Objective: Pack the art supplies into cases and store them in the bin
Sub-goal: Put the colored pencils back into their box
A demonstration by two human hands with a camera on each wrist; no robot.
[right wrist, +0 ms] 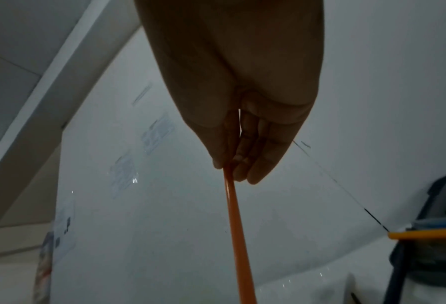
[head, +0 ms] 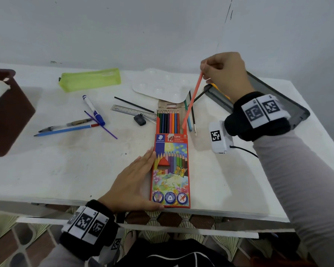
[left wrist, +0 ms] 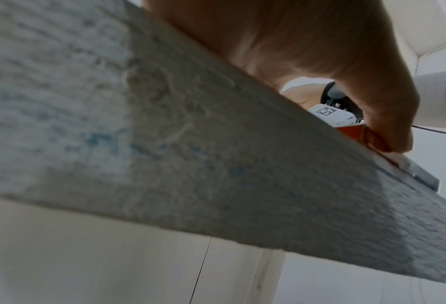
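A colourful pencil box (head: 170,170) lies at the table's front edge, its flap open and a row of coloured pencils (head: 168,122) sticking out of the far end. My left hand (head: 141,174) rests flat against the box's left side, fingers straight, thumb (left wrist: 388,123) pressing the near corner of the box (left wrist: 351,131). My right hand (head: 203,73) is raised over the back right of the table and pinches the top end of a salmon-orange pencil (head: 192,101). Its lower tip reaches the right end of the row at the box's mouth. In the right wrist view, the fingers (right wrist: 242,156) grip the pencil (right wrist: 237,226).
A green pouch (head: 90,79) and a white palette (head: 160,89) lie at the back, a brown bin (head: 8,112) at the left, a grey mesh case (head: 278,101) under my right wrist. Pens (head: 66,128), a marker (head: 94,110), a ruler (head: 133,111), a black sharpener (head: 139,119) and brushes (head: 193,116) lie scattered mid-table.
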